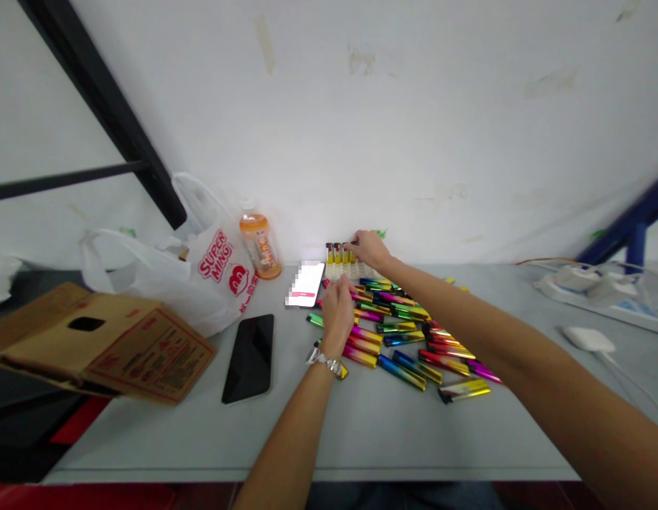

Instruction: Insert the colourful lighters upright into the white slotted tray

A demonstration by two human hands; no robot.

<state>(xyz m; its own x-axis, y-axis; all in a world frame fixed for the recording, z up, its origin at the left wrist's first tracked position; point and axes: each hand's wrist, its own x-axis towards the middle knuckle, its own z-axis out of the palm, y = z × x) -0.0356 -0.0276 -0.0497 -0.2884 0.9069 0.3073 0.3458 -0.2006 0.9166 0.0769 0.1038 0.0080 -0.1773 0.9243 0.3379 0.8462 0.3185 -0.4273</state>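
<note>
Shiny two-tone lighters lie in a loose spread on the grey table. Behind them, near the wall, is a pale, perforated-looking tray with several lighters upright along its back left. My right hand reaches over the tray, its fingertips pinched around the dark top of a lighter at the end of that row. Closer to me, my left hand is in front of the tray above the left edge of the spread. Its fingers are closed together, and whatever may be between them is hidden. A bracelet circles the left wrist.
A lit phone lies left of the tray, and a dark phone nearer me. Further left are an orange drink bottle, a white plastic bag and a cardboard box. At right are a power strip and a white charger.
</note>
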